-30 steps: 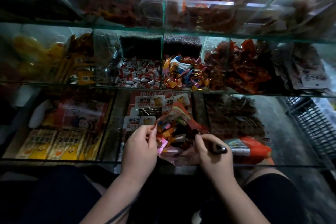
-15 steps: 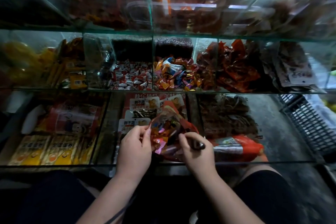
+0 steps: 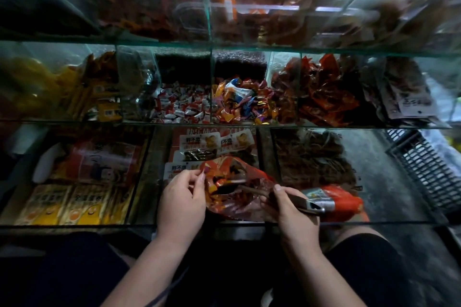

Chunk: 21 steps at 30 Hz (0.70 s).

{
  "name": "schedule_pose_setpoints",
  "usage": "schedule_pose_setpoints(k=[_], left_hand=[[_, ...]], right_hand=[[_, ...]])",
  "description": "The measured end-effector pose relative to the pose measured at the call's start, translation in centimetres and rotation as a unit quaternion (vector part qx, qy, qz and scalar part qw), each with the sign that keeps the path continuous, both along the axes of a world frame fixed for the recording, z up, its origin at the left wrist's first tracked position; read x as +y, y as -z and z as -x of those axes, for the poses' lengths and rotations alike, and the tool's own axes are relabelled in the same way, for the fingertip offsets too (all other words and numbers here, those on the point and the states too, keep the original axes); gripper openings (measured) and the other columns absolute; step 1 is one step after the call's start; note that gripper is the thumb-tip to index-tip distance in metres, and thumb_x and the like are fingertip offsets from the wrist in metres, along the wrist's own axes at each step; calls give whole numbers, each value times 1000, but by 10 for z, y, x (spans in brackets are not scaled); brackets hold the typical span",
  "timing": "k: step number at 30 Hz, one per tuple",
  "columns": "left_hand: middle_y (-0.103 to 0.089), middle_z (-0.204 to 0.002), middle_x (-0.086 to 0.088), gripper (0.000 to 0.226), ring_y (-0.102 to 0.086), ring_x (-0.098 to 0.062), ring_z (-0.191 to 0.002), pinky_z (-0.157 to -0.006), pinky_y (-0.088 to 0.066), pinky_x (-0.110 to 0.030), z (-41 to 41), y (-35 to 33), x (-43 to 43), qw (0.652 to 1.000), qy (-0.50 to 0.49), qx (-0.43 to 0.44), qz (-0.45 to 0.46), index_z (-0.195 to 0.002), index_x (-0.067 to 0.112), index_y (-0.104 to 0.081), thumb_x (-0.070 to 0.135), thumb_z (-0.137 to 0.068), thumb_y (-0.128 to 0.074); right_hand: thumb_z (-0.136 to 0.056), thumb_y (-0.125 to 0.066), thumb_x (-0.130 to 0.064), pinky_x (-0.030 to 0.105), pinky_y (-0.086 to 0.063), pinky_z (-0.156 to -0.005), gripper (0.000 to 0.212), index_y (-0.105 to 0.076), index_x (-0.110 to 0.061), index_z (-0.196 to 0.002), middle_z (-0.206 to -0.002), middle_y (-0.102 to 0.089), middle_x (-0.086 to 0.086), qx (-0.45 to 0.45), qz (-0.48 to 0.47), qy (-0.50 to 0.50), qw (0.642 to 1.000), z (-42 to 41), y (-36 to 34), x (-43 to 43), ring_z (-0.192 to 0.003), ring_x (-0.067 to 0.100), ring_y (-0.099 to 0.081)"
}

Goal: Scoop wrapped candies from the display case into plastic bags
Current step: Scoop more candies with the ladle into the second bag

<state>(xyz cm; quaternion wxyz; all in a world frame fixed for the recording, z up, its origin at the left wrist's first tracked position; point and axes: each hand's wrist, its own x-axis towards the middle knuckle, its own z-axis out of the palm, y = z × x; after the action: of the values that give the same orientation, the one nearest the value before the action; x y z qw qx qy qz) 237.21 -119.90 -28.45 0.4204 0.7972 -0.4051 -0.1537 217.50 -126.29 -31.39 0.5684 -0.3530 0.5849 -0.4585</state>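
Head view: left hand (image 3: 182,199) fingers (image 3: 199,179) pinch the plastic bag (image 3: 234,205) at its rim to hold the mouth open. Right hand (image 3: 291,209) grips the scoop (image 3: 252,189) handle, with the bowl inside the bag, probably emptying. Wrapped candies (image 3: 244,104) fill the far middle compartment of the display case (image 3: 324,125), and some are already bagged.

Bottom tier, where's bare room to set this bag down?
Only the grey patch between the brown snacks and the black crate, behind the orange pack. Yellow packs fill the left; the bag and labelled packs crowd the middle.
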Motion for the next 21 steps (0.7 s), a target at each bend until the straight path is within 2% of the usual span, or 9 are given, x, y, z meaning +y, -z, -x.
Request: schedule_pose_setpoints(k=[2,6,8,10,13,15,16,18,21], left_hand=[[-63,-93,16,14,-62,-7,-89,-68,-50,-26,0,-4,1,1000,-9,-15,6,-85,32,-59,32,-99,-58],[-51,-105,17,13,-47,-3,-104,-91,-40,-22,9,-20,5,985,16,-147,92,-88,23,-58,14,-91,-67],[-56,-101,11,15,-52,-7,-98,-89,-41,-18,17,-26,4,968,79,-176,158,-90,16,-62,3,-88,-69],[-61,-96,7,14,-57,-7,-92,-83,-44,-15,29,-31,2,969,135,-133,160,-94,14,-66,1,-89,-68],[-59,-103,13,17,-52,3,-96,-88,-43,-9,43,-35,-1,987,142,-59,54,-108,18,-68,8,-94,-65],[-57,-113,16,24,-51,4,-107,-92,-37,-2,44,-32,-1,989,139,-48,-15,-121,21,-66,16,-97,-61],[-56,-122,15,30,-51,-1,-117,-97,-34,-4,43,-31,-2,987,139,-60,-49,-128,21,-63,22,-98,-59],[-50,-144,8,45,-46,-11,-134,-109,-36,-22,38,-30,-5,979,135,-86,-123,-142,20,-52,35,-100,-55],[-32,-160,6,64,-31,-16,-147,-117,-30,-35,33,-29,-12,974,123,-78,-173,-155,23,-31,50,-100,-47]], right_hand=[[-93,-73,-23,40,-64,-75,10,-79,-17,-88,-85,-78,19,-64,-19,22,998,2,-2,1,-87,36,-78],[-94,-71,-19,30,-62,-67,10,-78,-13,-90,-88,-77,24,-116,-30,26,992,13,-12,9,-86,38,-77],[-93,-73,-21,31,-62,-69,10,-77,-12,-91,-90,-77,26,-126,-31,25,991,18,-17,12,-88,38,-77],[-92,-74,-21,30,-62,-70,8,-78,-15,-89,-92,-76,26,-137,-35,23,990,20,-24,14,-89,38,-77],[-93,-73,-22,29,-62,-70,11,-78,-21,-83,-93,-76,26,-140,-31,11,990,19,-30,16,-90,37,-77],[-92,-73,-21,29,-62,-70,11,-78,-21,-82,-94,-76,27,-146,-26,9,989,21,-31,17,-90,38,-77],[-91,-74,-22,30,-62,-70,9,-78,-21,-83,-94,-76,27,-146,-24,11,989,23,-33,18,-90,39,-77],[-89,-75,-23,31,-62,-70,6,-79,-20,-85,-92,-77,25,-143,-23,16,989,29,-36,22,-90,40,-76],[-81,-79,-31,32,-62,-70,12,-78,-20,-86,-91,-77,24,-144,-12,9,989,42,-50,28,-90,40,-77]])
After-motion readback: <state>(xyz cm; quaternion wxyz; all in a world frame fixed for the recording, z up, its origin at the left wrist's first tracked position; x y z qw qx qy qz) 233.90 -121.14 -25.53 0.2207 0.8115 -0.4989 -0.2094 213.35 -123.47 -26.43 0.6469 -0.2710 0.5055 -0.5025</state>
